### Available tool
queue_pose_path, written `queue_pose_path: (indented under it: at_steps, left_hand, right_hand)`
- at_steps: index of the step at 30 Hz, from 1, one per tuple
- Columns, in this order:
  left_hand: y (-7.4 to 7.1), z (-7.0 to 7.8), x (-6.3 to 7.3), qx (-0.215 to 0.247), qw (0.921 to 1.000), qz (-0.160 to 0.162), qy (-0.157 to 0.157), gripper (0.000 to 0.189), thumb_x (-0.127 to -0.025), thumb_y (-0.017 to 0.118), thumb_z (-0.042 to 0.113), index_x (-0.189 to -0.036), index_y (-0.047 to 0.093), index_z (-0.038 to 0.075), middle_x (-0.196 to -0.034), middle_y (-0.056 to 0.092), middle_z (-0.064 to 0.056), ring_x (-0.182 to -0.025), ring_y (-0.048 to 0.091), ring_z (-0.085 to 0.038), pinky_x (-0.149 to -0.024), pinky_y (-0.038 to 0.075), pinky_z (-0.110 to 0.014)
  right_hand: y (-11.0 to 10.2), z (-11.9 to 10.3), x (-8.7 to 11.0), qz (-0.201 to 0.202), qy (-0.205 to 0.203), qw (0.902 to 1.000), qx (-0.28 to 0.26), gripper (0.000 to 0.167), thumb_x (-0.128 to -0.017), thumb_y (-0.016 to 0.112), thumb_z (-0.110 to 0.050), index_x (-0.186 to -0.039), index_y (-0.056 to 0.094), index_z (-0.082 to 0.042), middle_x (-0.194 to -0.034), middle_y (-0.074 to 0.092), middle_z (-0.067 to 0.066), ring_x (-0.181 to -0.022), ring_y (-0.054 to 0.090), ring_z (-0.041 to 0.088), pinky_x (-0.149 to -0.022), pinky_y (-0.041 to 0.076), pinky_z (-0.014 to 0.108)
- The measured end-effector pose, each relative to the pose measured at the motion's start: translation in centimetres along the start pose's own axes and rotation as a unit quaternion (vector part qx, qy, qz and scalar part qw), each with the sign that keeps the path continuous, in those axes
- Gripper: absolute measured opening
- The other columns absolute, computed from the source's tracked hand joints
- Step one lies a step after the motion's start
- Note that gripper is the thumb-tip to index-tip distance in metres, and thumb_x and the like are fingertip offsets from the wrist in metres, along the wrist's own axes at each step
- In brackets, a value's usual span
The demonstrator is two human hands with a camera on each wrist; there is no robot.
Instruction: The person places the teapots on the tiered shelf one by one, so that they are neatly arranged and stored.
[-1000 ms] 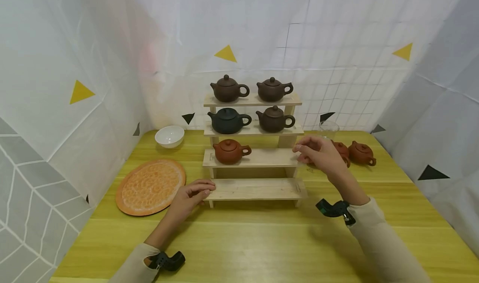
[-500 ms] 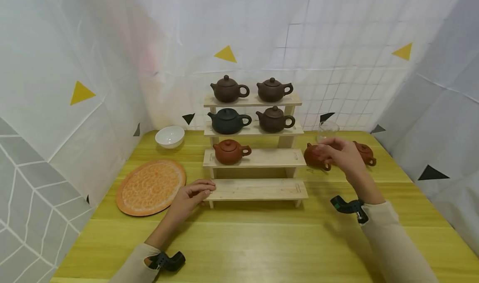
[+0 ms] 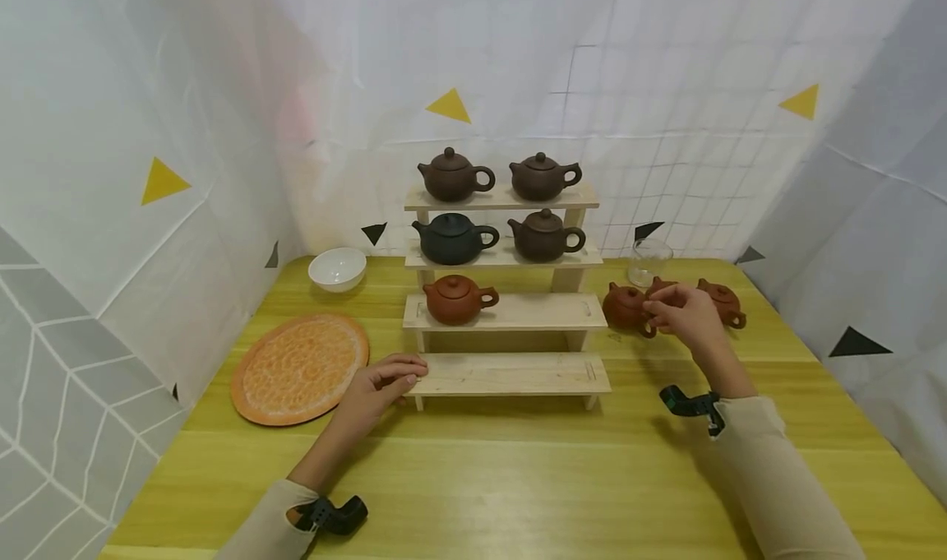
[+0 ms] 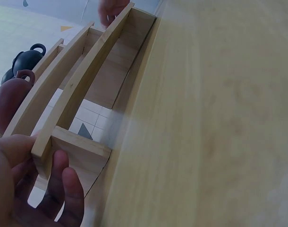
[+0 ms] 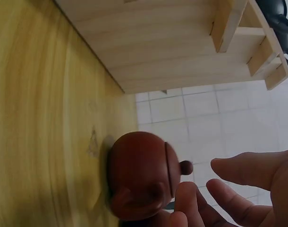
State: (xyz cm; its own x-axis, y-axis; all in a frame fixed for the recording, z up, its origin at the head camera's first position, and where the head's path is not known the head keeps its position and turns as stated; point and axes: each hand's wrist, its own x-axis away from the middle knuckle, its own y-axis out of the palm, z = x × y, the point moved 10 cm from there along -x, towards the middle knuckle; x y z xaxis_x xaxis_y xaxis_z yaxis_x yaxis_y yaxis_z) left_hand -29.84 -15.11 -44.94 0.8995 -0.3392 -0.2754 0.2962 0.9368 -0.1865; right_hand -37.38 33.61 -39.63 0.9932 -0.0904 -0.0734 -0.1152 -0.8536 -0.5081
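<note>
A wooden tiered display stand (image 3: 510, 372) stands mid-table. My left hand (image 3: 379, 386) holds the left end of its lowest shelf, thumb on top and fingers beneath in the left wrist view. By the stand's right side sits a reddish-brown teapot (image 3: 624, 308) with a round lid knob (image 5: 185, 167). My right hand (image 3: 688, 315) hovers at this teapot, thumb and fingers apart near the knob in the right wrist view. Another red teapot (image 3: 723, 302) lies farther right, and one more is partly hidden behind my right hand.
Dark teapots (image 3: 538, 177) stand on the two upper shelves, and an orange-red teapot (image 3: 453, 301) on the shelf below them. A glass cup (image 3: 642, 274) stands behind the right-hand teapots. On the left are a white bowl (image 3: 337, 270) and a round orange mat (image 3: 299, 371).
My right hand has moved right from the stand's third shelf to the red teapots and lowered a little. My left hand has stayed on the lowest shelf.
</note>
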Motion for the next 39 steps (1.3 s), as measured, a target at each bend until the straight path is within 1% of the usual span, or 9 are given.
queue_pose_path:
  at_steps: [8,12,18,22,25,29,32,36,39]
  left_hand:
    - [0.0,0.1,0.0,-0.006,1.0,-0.002,0.0,0.022,-0.106,0.064,0.01,-0.12,0.077,0.001,-0.134,0.063,-0.015,-0.108,0.064,-0.019,-0.071,0.058,-0.036]
    - [0.0,0.1,0.0,-0.006,1.0,-0.002,-0.002,0.022,-0.106,0.064,0.011,-0.121,0.077,0.001,-0.135,0.063,-0.015,-0.108,0.064,-0.019,-0.072,0.058,-0.036]
    - [-0.1,0.0,0.0,0.0,1.0,-0.001,-0.008,0.022,-0.106,0.064,0.011,-0.121,0.077,0.001,-0.136,0.062,-0.015,-0.109,0.064,-0.019,-0.072,0.058,-0.036]
    - [-0.1,0.0,0.0,-0.001,1.0,-0.001,-0.006,0.022,-0.106,0.064,0.01,-0.121,0.077,0.001,-0.136,0.062,-0.015,-0.11,0.064,-0.018,-0.072,0.058,-0.035]
    - [0.0,0.0,0.0,-0.002,1.0,-0.002,-0.003,0.022,-0.106,0.064,0.009,-0.121,0.077,0.0,-0.136,0.062,-0.016,-0.109,0.065,-0.018,-0.072,0.058,-0.035]
    - [0.0,0.0,0.1,-0.001,1.0,-0.002,-0.002,0.022,-0.106,0.063,0.009,-0.121,0.076,0.0,-0.135,0.062,-0.017,-0.109,0.065,-0.018,-0.071,0.058,-0.035]
    - [-0.1,0.0,0.1,-0.004,1.0,-0.003,0.003,0.022,-0.106,0.063,0.008,-0.121,0.076,-0.001,-0.135,0.062,-0.017,-0.108,0.065,-0.018,-0.071,0.058,-0.035]
    - [0.0,0.0,0.0,-0.003,1.0,-0.002,0.001,0.022,-0.106,0.063,0.008,-0.121,0.076,0.0,-0.135,0.062,-0.017,-0.109,0.065,-0.018,-0.071,0.058,-0.035]
    - [0.0,0.1,0.0,0.0,1.0,-0.001,-0.003,0.022,-0.106,0.064,0.009,-0.121,0.077,0.0,-0.135,0.062,-0.016,-0.108,0.065,-0.019,-0.072,0.058,-0.035]
  right_hand:
    - [0.2,2.5,-0.7,-0.011,0.022,0.9997,0.008,0.035,-0.105,0.067,-0.022,-0.123,0.059,0.008,-0.111,0.065,0.021,-0.087,0.071,0.029,-0.075,0.06,0.035]
    - [0.3,3.3,-0.8,-0.01,0.026,0.9995,0.014,0.032,-0.105,0.065,-0.019,-0.121,0.059,0.008,-0.109,0.065,0.02,-0.086,0.069,0.03,-0.073,0.06,0.035]
    - [0.6,4.2,-1.0,-0.023,0.038,0.999,0.01,0.034,-0.106,0.064,-0.02,-0.123,0.059,0.009,-0.11,0.065,0.021,-0.085,0.068,0.028,-0.071,0.059,0.036]
    - [0.9,4.8,-1.0,-0.04,0.052,0.9978,-0.012,0.035,-0.108,0.06,-0.022,-0.124,0.059,0.01,-0.112,0.066,0.02,-0.085,0.069,0.026,-0.072,0.059,0.037]
    - [1.1,5.2,-0.9,-0.049,0.059,0.9967,-0.026,0.038,-0.109,0.058,-0.024,-0.125,0.059,0.01,-0.11,0.067,0.018,-0.085,0.069,0.026,-0.072,0.06,0.037]
    - [1.4,5.5,-0.8,-0.06,0.069,0.9946,-0.049,0.041,-0.109,0.058,-0.026,-0.128,0.058,0.01,-0.106,0.07,0.012,-0.086,0.07,0.024,-0.074,0.06,0.036]
    - [1.7,5.9,-0.7,-0.071,0.08,0.9903,-0.089,0.043,-0.11,0.057,-0.024,-0.133,0.055,0.011,-0.105,0.07,0.009,-0.088,0.073,0.022,-0.078,0.06,0.036]
    - [2.0,6.0,-0.7,-0.085,0.098,0.981,-0.144,0.044,-0.111,0.054,-0.019,-0.138,0.05,0.015,-0.105,0.071,0.009,-0.09,0.075,0.021,-0.08,0.06,0.037]
    - [2.2,6.0,-0.6,-0.09,0.111,0.9758,-0.166,0.045,-0.111,0.054,-0.018,-0.139,0.048,0.016,-0.104,0.07,0.01,-0.089,0.075,0.021,-0.081,0.06,0.037]
